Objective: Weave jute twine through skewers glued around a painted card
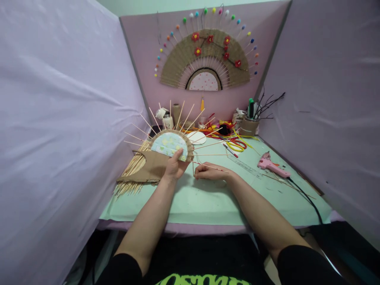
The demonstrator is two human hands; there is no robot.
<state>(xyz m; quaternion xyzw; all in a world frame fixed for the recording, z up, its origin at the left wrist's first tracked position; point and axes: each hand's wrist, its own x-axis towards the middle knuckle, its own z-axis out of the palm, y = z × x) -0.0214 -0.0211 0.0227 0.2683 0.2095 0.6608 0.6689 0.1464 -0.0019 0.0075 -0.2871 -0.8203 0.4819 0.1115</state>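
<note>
My left hand (175, 168) grips a half-round fan base (168, 144) at its lower right corner, thumb on the front. Pale blue patterned fabric covers its face, and woven twine edges the curve. Thin wooden sticks (187, 114) fan outward from that rim. Low over the table, just right of the base, my right hand (211, 171) has its fingers closed on a thin brown twine (193, 169) that runs down from the base's corner. One stick passes above the right hand's wrist. The right fingertips are partly hidden.
Cut cardboard (154, 166) lies over a pile of sticks (127, 186) at left. Yellow-handled scissors (234, 145), a pen (230, 150), a ruler (245, 165) and a pink glue gun (272, 165) with a black cord are at right. A finished fan (178, 59) hangs behind.
</note>
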